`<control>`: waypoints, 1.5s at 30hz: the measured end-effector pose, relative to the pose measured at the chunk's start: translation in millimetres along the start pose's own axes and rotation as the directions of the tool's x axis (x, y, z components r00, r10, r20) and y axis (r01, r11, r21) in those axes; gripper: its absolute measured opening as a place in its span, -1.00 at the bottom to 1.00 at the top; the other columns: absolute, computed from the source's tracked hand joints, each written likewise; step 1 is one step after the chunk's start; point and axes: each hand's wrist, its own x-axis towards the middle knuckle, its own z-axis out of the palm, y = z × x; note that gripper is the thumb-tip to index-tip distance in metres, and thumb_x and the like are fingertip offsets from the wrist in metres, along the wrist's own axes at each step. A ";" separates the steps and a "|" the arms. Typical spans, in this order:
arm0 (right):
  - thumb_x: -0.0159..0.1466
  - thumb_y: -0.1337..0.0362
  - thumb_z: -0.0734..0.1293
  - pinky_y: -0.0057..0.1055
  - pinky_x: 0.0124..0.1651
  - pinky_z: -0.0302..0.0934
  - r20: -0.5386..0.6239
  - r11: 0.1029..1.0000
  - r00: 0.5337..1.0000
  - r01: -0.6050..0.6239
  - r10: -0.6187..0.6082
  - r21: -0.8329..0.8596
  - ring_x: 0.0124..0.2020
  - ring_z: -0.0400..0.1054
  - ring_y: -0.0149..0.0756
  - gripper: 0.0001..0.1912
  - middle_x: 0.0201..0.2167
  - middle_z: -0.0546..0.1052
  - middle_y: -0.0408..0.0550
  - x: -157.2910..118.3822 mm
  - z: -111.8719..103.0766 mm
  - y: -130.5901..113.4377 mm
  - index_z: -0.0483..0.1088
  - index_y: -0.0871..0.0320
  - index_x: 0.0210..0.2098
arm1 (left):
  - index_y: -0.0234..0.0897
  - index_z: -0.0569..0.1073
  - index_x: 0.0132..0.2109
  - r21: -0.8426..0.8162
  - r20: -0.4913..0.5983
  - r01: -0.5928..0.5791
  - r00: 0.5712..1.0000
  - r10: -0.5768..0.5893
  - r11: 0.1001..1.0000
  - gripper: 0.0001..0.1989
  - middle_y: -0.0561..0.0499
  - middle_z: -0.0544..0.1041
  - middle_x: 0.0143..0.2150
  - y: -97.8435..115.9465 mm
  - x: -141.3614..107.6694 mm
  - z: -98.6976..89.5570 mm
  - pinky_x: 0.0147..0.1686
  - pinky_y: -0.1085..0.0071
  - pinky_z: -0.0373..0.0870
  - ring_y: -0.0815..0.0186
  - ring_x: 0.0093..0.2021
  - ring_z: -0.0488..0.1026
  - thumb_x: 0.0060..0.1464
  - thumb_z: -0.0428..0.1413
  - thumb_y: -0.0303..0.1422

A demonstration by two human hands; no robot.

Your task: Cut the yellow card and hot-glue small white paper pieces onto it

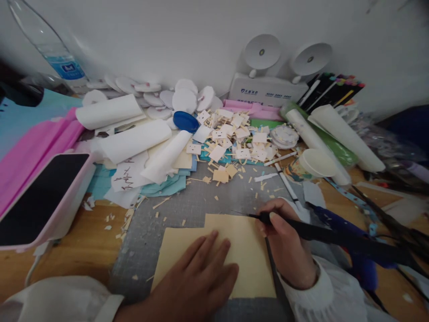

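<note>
My left hand (197,277) lies flat, fingers spread, on a pale yellow sheet (254,264). The sheet has a stepped upper edge and rests on a grey cutting mat (140,255). My right hand (288,241) is closed around a black pen-shaped tool (311,230) with a long, thin, needle-like tip. That tip points left, just above the sheet's upper edge; whether it touches anything I cannot tell. Beyond the sheet is a heap of small pale squares (219,152) with thin strips attached, some bearing drawn faces. Yellow scraps (221,174) lie in front of the heap.
On the left are a pink-cased phone (47,197), white rolls (134,141) and a water bottle (63,67). To the right stand a paper cup (311,165), several markers (331,91) and a blue glue gun (365,268). A twin-lamp unit (268,89) is against the wall.
</note>
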 end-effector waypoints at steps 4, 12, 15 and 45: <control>0.25 0.06 0.29 -0.44 -0.52 0.02 0.016 0.994 0.998 -0.059 0.058 0.095 -0.57 0.13 -0.39 -0.80 -0.55 0.31 -0.22 -0.1 -1.4 1.3 0.32 0.05 -0.34 | -0.18 0.24 0.23 -0.062 0.020 0.045 0.999 -0.043 0.997 -0.48 -0.20 0.16 0.32 -3.4 2.2 -0.4 0.20 -0.10 0.05 -0.27 0.35 -0.15 0.15 0.11 -0.24; 0.27 0.07 0.28 -0.46 -0.54 0.05 0.026 0.996 0.999 -0.049 0.047 0.080 -0.57 0.16 -0.40 -0.81 -0.56 0.32 -0.22 -1.3 -1.4 -0.1 0.31 0.04 -0.32 | -0.09 0.26 0.21 -0.035 0.005 0.083 0.997 -0.083 0.996 -0.52 -0.15 0.17 0.30 -1.7 2.6 9.9 0.16 -0.22 0.07 -0.35 0.34 -0.18 0.15 0.13 -0.30; 0.27 0.10 0.29 -0.47 -0.53 0.10 -0.002 1.000 1.000 0.020 -0.020 0.024 -0.55 0.21 -0.41 -0.83 -0.50 0.38 -0.21 -0.3 3.1 -1.4 0.31 0.03 -0.22 | -0.12 0.27 0.21 -0.048 0.024 0.056 0.998 -0.054 0.997 -0.50 -0.18 0.18 0.30 -3.5 4.0 4.4 0.15 -0.23 0.08 -0.36 0.32 -0.12 0.13 0.14 -0.33; 0.24 0.45 0.22 -0.20 -0.10 0.26 0.746 0.411 0.588 0.792 -0.314 -0.451 -0.13 0.31 -0.11 -0.73 -0.20 0.48 0.00 26.7 18.1 1.4 0.39 0.05 -0.12 | -0.41 0.29 0.16 0.036 -0.093 -0.050 0.994 0.053 0.998 -0.42 -0.29 0.31 0.18 6.1 -10.4 -18.9 0.28 0.02 -0.19 -0.09 0.30 0.09 0.18 -0.08 -0.05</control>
